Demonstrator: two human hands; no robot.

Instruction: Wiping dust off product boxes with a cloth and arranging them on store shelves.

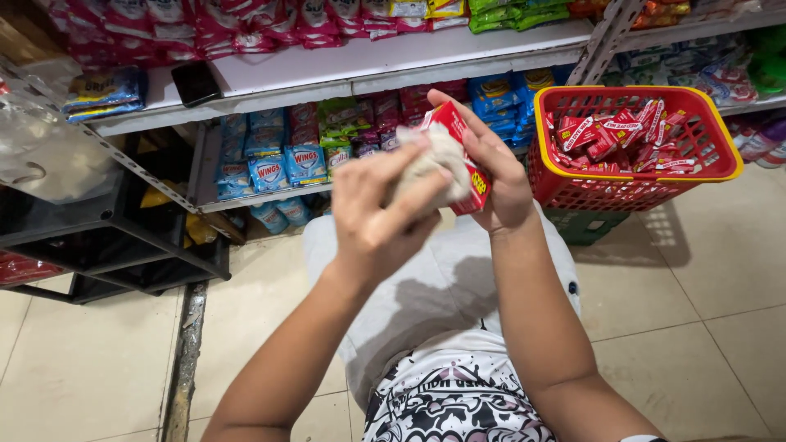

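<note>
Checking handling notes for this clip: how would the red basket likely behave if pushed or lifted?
The red basket is lattice plastic, so probably stiff and light itself. It is only part filled with small red packets, likely adding little weight. It seems to sit atop a green crate, so a hard push might tip it.

The right hand [499, 176] grips a small red packet [463, 155] near the centre of the view, while the left hand [381, 209] presses a pale cloth [438, 164] against its face. At two o'clock a red basket [720, 139] holds more red packets [614, 135]. At eleven o'clock a dark phone [196, 82] lies on a white shelf [344, 65].
</note>
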